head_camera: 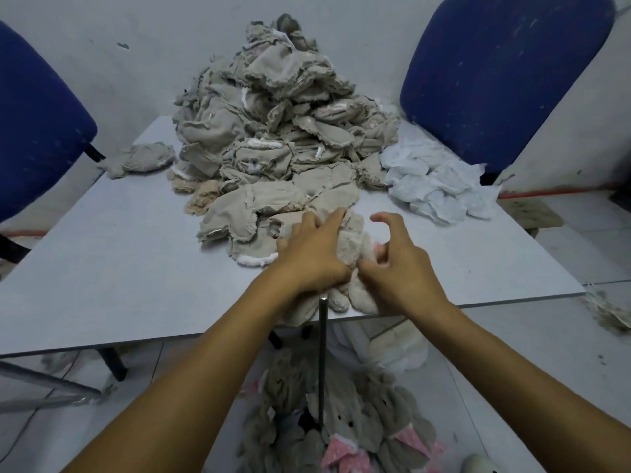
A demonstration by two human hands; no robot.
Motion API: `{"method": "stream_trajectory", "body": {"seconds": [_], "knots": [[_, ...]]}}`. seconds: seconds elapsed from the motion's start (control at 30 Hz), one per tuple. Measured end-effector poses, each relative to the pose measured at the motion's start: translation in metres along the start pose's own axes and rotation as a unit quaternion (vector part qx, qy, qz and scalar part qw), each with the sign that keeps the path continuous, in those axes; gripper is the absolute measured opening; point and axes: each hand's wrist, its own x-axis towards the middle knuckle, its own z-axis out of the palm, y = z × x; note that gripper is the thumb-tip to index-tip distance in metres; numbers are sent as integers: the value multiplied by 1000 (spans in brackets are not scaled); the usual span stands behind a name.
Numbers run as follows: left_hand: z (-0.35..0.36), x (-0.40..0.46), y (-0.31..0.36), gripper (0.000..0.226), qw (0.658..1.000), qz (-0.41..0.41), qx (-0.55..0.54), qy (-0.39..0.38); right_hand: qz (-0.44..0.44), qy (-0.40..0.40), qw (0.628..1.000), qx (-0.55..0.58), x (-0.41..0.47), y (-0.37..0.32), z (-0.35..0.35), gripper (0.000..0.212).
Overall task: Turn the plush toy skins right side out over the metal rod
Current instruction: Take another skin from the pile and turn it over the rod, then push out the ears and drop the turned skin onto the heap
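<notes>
At the lower centre of the frame, the thin dark metal rod [322,356] stands upright, its long axis vertical and its tip just beneath the cream fuzzy plush toy skin [353,264] bunched at the near edge of the pale grey table [119,261]. Both hands sit above that tip, about equally near. The left hand [312,254] grips the skin, fingers curled over its left side. The right hand [397,264] pinches its right side with lower fingers and thumb, index finger lifted free. The skin probably has to be drawn downward along the rod.
</notes>
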Motion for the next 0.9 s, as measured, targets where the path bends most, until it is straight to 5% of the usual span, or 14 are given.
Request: {"method": "stream_trajectory", "body": {"seconds": [0.07,0.13,0.2,0.27,0.4,0.47,0.6,0.8,0.9], "knots": [[-12,-1,1,87,980,4,-199,-21,-42,54,991,113,0,-12,-6,56],[-29,-2,0,59,894,15,-447,-31,-127,103,968,190,4,-30,-18,54],[-44,-6,-1,49,831,63,-552,-35,-210,107,938,254,9,-45,-34,53],[-55,-8,-2,51,831,123,-542,-18,-239,81,930,266,13,-50,-48,50],[-58,-16,7,30,912,155,-346,154,-206,39,963,170,14,-46,-53,43],[-59,-18,11,27,891,150,-365,224,-239,100,959,111,14,-44,-55,35],[-65,-19,17,32,941,195,-232,148,-245,112,963,-11,15,-39,-52,31],[-72,-20,31,20,878,206,-322,290,-268,197,939,83,11,-51,-59,28],[-77,-22,40,25,874,236,-306,296,-287,248,917,124,7,-59,-64,24]]}}
